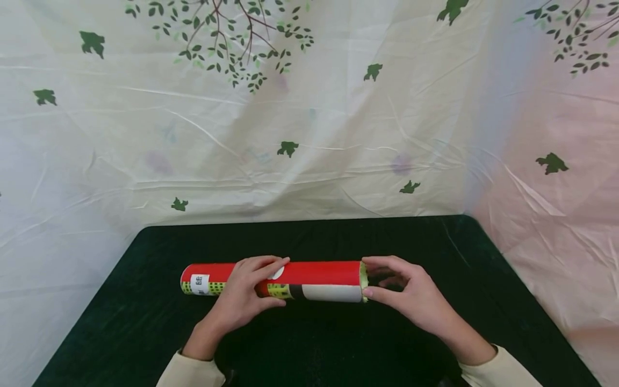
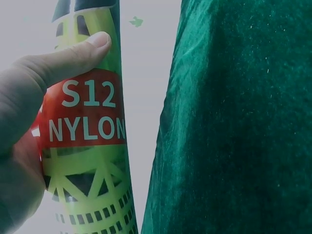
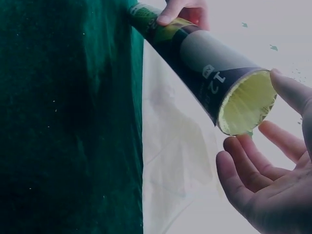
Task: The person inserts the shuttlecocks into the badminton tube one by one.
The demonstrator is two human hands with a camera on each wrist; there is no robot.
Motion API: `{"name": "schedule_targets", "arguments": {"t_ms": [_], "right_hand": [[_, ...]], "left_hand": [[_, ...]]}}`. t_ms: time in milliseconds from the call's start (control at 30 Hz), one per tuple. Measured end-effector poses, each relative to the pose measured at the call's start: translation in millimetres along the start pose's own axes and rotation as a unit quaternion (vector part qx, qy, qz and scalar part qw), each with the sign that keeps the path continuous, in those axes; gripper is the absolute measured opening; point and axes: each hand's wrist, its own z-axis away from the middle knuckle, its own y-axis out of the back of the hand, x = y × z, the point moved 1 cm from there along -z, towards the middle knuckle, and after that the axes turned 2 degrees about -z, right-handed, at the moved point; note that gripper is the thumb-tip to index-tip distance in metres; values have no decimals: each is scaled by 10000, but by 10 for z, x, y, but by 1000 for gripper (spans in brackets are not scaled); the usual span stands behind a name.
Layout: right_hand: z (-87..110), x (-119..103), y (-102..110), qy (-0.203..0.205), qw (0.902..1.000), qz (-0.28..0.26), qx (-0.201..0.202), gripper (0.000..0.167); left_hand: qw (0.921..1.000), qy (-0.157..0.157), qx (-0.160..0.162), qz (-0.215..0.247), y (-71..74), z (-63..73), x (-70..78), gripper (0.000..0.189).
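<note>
A red, yellow and white shuttlecock tube (image 1: 331,274) lies crosswise, held by my left hand (image 1: 249,293) around its left half. In the left wrist view the printed tube (image 2: 85,168) reads "S12 NYLON", and the thumb (image 2: 73,61) lies across it. My right hand (image 1: 411,293) is at the tube's right end, thumb and index fingertips at its rim. In the right wrist view that end is uncapped, and a ribbed yellow-green shuttlecock skirt (image 3: 246,105) shows inside. The right fingers (image 3: 248,165) spread loosely below the rim; the thumb tip meets its upper edge.
A dark green cloth-covered table (image 1: 387,344) extends under both hands. Behind it and at the sides hangs a pale curtain (image 1: 329,183) with leaf prints. Cream sleeves cover both forearms.
</note>
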Motion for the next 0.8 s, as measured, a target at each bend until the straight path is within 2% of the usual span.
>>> {"name": "schedule_targets", "arguments": {"t_ms": [333,600,800], "right_hand": [[4,-12,39,-152,9997,-126,-149,50],[1,8,-19,16,9996,-253,99,49],[1,39,-25,33,9996,-265,50,50]], "left_hand": [[9998,-149,86,-51,-11,-4,9,91],[9998,-61,179,-84,-36,-30,18,92],[9997,-14,184,-161,-38,-50,34,94]]}}
